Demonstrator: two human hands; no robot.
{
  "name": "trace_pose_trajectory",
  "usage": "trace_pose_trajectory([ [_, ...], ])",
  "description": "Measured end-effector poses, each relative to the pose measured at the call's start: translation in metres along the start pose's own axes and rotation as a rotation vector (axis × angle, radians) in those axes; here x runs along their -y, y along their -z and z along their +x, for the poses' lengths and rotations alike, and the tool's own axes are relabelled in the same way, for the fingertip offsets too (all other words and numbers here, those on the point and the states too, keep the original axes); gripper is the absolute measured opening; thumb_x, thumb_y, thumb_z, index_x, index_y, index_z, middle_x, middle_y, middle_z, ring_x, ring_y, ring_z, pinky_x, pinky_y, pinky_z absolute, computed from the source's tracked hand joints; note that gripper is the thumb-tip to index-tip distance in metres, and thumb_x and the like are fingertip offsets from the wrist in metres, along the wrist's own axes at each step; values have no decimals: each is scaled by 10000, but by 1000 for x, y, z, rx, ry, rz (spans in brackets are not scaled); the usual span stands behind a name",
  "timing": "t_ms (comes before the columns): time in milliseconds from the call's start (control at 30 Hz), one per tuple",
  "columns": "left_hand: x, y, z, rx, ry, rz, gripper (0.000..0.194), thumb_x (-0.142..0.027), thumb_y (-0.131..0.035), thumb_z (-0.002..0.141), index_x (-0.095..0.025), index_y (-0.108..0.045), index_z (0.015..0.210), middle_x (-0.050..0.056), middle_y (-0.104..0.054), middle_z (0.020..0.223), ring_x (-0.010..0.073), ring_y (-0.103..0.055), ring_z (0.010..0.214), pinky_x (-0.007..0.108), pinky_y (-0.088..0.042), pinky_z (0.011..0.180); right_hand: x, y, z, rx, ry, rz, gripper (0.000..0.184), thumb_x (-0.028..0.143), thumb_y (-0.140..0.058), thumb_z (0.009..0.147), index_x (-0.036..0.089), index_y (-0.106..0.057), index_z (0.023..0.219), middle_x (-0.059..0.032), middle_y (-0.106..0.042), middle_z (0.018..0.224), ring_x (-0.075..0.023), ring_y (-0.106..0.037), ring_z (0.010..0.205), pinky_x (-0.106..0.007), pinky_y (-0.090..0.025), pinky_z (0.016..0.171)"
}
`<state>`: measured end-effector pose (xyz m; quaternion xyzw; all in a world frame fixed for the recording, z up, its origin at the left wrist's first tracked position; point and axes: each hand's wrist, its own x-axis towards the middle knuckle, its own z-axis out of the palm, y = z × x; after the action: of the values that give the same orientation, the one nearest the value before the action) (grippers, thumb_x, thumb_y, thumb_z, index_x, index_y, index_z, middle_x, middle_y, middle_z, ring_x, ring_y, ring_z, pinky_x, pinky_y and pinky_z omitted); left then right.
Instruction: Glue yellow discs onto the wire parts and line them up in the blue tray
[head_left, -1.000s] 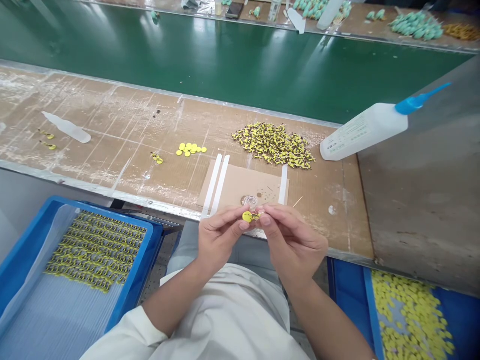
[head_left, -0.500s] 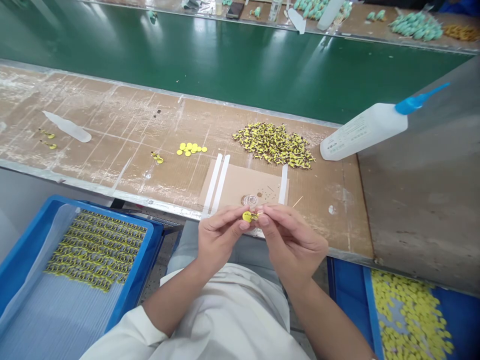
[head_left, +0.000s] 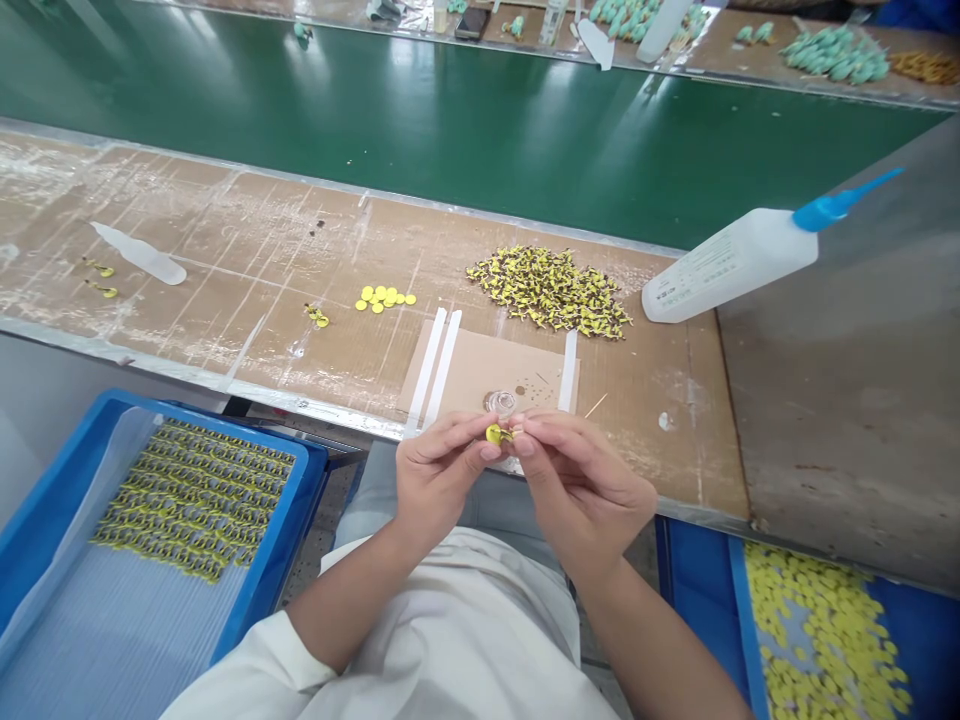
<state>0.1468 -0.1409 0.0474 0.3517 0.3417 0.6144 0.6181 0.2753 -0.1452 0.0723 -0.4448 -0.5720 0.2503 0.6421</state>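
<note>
Between the fingertips of both hands, just over the table's front edge, is a small yellow disc [head_left: 493,433] that my left hand [head_left: 442,465] pinches. My right hand [head_left: 577,480] pinches a tiny yellow-and-dark figure [head_left: 508,435] against the disc's right side; the fingers partly cover it. Right behind the hands, a clear round blob [head_left: 500,401] sits on a taped cardboard sheet [head_left: 480,355]. Beyond that lies a heap of small yellow-and-dark figures [head_left: 551,290]. A cluster of loose yellow discs [head_left: 382,298] rests to its left.
A white bottle with a blue nozzle [head_left: 731,265] leans at the right by a metal panel [head_left: 847,400]. At lower left, a blue tray [head_left: 296,500] holds rows of disc pieces. Another blue tray [head_left: 739,600] at lower right holds yellow discs. A green belt [head_left: 420,130] runs behind the table.
Both hands stay in nearly the same place, still pinching the disc and figure together. The whole view has shifted very slightly.
</note>
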Motion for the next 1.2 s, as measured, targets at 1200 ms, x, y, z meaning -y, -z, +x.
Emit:
trace_pose_trajectory([
  [1200, -8, 3, 3, 16, -216, 276, 253, -187, -826, 809, -292, -811, 1039, 56, -731, 832, 155, -702, 774, 233, -603, 670, 1, 3, 3, 72, -129, 122, 294, 23, -727, 858, 264, -795, 1011, -38, -758, 948, -179, -732, 859, -305, -644, 766],
])
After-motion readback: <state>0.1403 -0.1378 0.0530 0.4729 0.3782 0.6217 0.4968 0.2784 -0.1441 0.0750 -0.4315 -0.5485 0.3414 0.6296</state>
